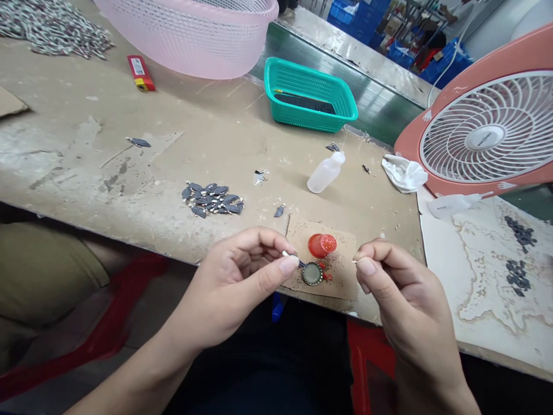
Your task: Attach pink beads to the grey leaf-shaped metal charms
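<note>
Bright, even indoor light, seemingly from overhead. Soft, faint shadows under the left hand and right hand, and beside the plastic bottle on the table. Pale glare streaking the dark glossy strip beyond the table. Wide-angle bowing along the table's near edge. Slight softness on the blue crates far off.

Red alert: a bright red cap sits right between the left fingers and right fingers, on tan cardboard! The left pinch shows a white-tipped stick, the right a white speck. Just beyond the left fingers, a round pendant flashes a dark-gold rim and grey-green centre. Farther out, a teal mesh basket and a salmon-and-white fan!
</note>
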The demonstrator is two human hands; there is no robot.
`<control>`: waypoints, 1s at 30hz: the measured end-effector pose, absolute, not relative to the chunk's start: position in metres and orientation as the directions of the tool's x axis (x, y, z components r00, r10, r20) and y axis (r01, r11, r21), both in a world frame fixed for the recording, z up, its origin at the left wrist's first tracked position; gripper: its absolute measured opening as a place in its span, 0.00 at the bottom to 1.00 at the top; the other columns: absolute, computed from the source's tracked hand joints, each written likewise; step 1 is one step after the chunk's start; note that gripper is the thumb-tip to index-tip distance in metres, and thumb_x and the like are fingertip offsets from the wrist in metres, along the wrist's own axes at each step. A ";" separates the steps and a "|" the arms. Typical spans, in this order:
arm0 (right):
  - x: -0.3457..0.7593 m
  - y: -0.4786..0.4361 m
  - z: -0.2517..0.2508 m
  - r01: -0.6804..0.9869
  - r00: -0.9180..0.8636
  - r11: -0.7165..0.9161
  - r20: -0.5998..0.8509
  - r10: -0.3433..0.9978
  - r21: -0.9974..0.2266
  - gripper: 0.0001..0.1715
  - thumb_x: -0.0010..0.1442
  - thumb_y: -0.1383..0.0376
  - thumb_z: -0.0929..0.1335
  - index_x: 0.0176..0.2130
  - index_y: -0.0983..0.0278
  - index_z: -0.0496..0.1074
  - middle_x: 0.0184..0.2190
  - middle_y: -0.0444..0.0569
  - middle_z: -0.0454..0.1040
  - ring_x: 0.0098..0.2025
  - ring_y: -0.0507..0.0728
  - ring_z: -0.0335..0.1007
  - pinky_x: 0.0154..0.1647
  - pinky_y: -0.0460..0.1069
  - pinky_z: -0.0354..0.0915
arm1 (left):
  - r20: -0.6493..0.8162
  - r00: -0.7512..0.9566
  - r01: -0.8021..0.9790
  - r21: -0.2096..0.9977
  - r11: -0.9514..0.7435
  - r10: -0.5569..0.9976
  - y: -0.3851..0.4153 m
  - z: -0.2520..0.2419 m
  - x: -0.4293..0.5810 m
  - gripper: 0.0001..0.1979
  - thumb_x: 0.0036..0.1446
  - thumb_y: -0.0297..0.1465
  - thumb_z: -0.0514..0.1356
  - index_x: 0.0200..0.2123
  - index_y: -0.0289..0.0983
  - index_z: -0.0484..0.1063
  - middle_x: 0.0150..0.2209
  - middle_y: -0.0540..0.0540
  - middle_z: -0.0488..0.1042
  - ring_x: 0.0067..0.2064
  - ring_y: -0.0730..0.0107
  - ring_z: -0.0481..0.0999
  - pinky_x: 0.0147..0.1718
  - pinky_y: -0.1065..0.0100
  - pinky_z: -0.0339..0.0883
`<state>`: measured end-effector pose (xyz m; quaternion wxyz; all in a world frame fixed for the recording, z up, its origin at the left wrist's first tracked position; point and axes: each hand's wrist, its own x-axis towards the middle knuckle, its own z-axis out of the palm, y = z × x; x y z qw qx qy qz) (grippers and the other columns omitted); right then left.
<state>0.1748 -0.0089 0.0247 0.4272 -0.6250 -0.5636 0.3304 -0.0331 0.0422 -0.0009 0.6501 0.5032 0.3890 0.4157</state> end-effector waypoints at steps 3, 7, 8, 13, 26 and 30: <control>0.173 -0.017 0.017 0.225 0.183 -0.002 0.040 0.982 -0.974 0.07 0.66 0.60 0.68 0.36 0.60 0.72 0.25 0.40 0.64 0.27 0.48 0.61 0.26 0.43 0.62 | -0.155 0.404 -0.226 0.938 0.262 0.902 0.034 0.000 -0.025 0.02 0.56 0.27 0.67 0.33 0.40 0.78 0.28 0.52 0.77 0.26 0.80 0.72 0.26 0.81 0.70; 0.172 -0.024 0.011 0.090 0.191 -0.030 -0.012 0.982 -0.996 0.07 0.66 0.61 0.68 0.36 0.60 0.72 0.25 0.40 0.63 0.26 0.48 0.58 0.26 0.43 0.61 | -0.206 0.449 -0.296 0.884 0.363 0.869 0.024 -0.001 -0.016 0.02 0.55 0.28 0.69 0.31 0.41 0.79 0.26 0.53 0.76 0.25 0.81 0.71 0.24 0.82 0.69; 0.172 -0.026 0.010 0.073 0.190 -0.028 -0.014 0.982 -0.997 0.06 0.66 0.61 0.68 0.36 0.60 0.72 0.25 0.40 0.63 0.26 0.48 0.57 0.25 0.43 0.61 | -0.212 0.454 -0.307 0.875 0.375 0.865 0.023 0.000 -0.014 0.03 0.55 0.28 0.69 0.31 0.41 0.80 0.26 0.54 0.76 0.25 0.81 0.71 0.25 0.83 0.69; 0.166 -0.040 0.012 0.114 0.238 -0.016 0.012 0.971 -0.993 0.07 0.66 0.62 0.67 0.35 0.60 0.71 0.24 0.40 0.62 0.27 0.49 0.58 0.27 0.43 0.62 | -0.246 0.462 -0.306 0.858 0.413 0.852 0.017 0.002 -0.007 0.04 0.54 0.27 0.70 0.31 0.42 0.82 0.26 0.53 0.79 0.26 0.81 0.75 0.26 0.84 0.70; 0.147 -0.055 0.015 0.519 0.244 0.168 0.333 0.911 -0.838 0.06 0.62 0.70 0.67 0.37 0.58 0.71 0.26 0.40 0.64 0.27 0.49 0.60 0.25 0.45 0.60 | -0.226 0.449 -0.324 0.861 0.393 0.865 0.006 0.007 0.001 0.10 0.51 0.20 0.70 0.30 0.43 0.84 0.30 0.52 0.84 0.32 0.75 0.83 0.35 0.82 0.76; 0.149 -0.056 0.015 0.539 0.233 0.174 0.344 0.909 -0.824 0.06 0.62 0.71 0.67 0.37 0.59 0.71 0.26 0.39 0.65 0.26 0.48 0.61 0.25 0.44 0.60 | -0.223 0.443 -0.313 0.869 0.383 0.868 0.004 0.007 0.002 0.10 0.51 0.21 0.70 0.30 0.44 0.84 0.30 0.52 0.84 0.32 0.76 0.83 0.34 0.83 0.76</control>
